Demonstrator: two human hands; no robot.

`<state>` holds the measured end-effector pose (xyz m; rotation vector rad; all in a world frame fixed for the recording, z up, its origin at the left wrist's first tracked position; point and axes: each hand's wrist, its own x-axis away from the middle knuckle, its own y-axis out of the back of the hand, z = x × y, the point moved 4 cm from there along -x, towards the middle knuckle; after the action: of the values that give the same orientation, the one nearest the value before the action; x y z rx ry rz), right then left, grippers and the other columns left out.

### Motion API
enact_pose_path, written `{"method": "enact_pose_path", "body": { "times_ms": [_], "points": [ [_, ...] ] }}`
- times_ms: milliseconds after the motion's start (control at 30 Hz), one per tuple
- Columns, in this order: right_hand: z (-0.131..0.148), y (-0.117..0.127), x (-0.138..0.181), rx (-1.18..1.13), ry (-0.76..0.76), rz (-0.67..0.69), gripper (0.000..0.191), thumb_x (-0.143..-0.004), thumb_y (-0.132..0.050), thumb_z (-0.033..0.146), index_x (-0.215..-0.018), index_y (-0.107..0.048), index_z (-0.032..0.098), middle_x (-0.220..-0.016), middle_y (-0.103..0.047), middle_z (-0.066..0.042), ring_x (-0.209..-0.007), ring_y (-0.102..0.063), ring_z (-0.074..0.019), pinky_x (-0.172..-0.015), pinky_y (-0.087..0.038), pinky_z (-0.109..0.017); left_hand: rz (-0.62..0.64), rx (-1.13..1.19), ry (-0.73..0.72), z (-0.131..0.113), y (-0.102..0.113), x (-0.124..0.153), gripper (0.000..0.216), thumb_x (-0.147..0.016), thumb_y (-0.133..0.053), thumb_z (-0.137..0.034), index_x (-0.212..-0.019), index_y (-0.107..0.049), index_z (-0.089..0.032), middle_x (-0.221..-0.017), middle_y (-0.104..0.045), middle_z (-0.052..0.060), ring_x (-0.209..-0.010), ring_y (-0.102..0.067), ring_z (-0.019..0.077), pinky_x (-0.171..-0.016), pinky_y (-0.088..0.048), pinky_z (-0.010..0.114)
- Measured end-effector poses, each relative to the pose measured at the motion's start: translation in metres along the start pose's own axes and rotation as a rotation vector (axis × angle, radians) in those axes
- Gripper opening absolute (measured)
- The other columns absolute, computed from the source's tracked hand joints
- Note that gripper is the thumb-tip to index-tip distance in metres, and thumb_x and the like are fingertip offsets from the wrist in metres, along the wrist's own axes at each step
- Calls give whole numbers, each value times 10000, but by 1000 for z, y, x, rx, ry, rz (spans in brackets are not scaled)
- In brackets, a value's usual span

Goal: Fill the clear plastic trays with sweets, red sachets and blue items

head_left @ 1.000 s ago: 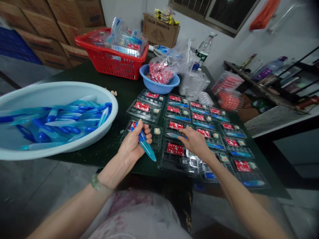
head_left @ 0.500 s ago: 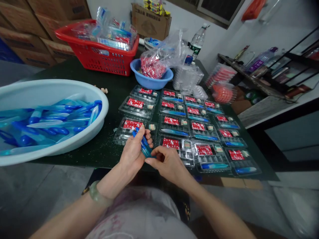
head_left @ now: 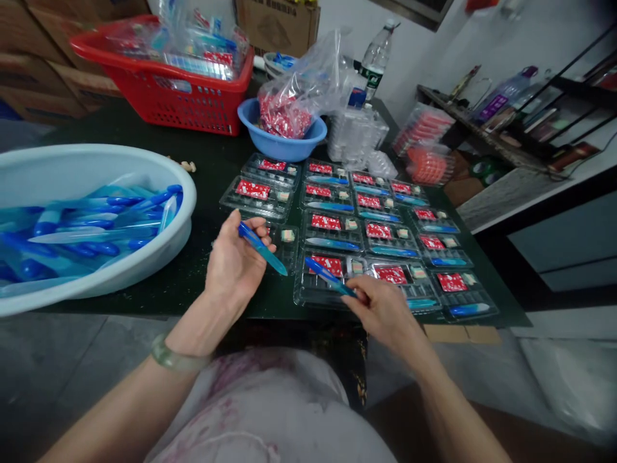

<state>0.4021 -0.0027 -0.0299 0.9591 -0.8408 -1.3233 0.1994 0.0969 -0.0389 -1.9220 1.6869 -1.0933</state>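
In my left hand (head_left: pixel 236 257), palm turned up, lies a pen-shaped plastic piece (head_left: pixel 270 255), dark blue at one end and turquoise at the other, held under the thumb. My right hand (head_left: pixel 385 302) pinches a second such piece (head_left: pixel 324 272) by its turquoise end. That one is tilted over a clear plastic tray (head_left: pixel 315 296) at the front edge, which holds a red patterned packet (head_left: pixel 332 265) and a small pale block. Partly behind my left hand is another clear tray (head_left: pixel 284 257).
Several filled clear trays (head_left: pixel 385 249) stand in rows to the right. At left is a pale blue basin (head_left: pixel 187 212) of loose blue pieces. Behind are a red basket (head_left: pixel 193 106), a blue bowl (head_left: pixel 289 151) with bagged red packets, and stacked empty trays (head_left: pixel 354 138).
My hands have moved apart. The blue pieces held together in my left hand are separated: one stays there, another has gone right in my right hand. The view has shifted slightly.
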Motion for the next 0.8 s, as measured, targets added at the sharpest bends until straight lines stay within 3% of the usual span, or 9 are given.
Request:
{"method": "enact_pose_path", "body": {
  "times_ms": [200,367,567,667,800],
  "points": [
    [-12,-6,7,284,-21,123,129,-794,-538,232,-888,-625,230,-817,-650,-8,-690,-590,-159,-569,-343,-258,28,66,-21,-10,2,-1,173,-810,-444,-186,-741,-585,-110,-688,-543,58,-612,-549,144,-589,-484,255],
    [-10,-12,4,319,-28,170,201,-811,-525,215,-989,-614,241,-920,-655,-24,-754,-617,-194,-596,-390,-280,114,88,-52,-22,5,-2,169,-832,-441,-147,-752,-583,-104,-731,-567,65,-693,-580,150,-714,-509,289],
    [-5,-9,2,-18,33,-37,214,-852,-480,296,-1017,-589,213,-895,-655,-43,-741,-600,-172,-646,-432,-286,30,92,-72,-32,25,4,188,-854,-413,-134,-767,-577,-103,-788,-599,87,-853,-611,216,-787,-508,360],
    [20,-19,-8,-263,86,-47,215,-859,-468,318,-1007,-588,220,-860,-653,-28,-733,-587,-153,-671,-438,-272,47,112,-16,-23,31,15,167,-854,-432,-139,-801,-584,-96,-861,-612,116,-923,-599,250,-779,-510,378],
    [65,-45,-23,-448,138,27,267,-829,-517,342,-1061,-560,216,-787,-642,4,-579,-527,-117,-585,-414,-249,40,126,37,-9,37,33,160,-861,-438,-129,-826,-587,-83,-908,-611,140,-977,-579,274,-796,-499,380]
  ]
}}
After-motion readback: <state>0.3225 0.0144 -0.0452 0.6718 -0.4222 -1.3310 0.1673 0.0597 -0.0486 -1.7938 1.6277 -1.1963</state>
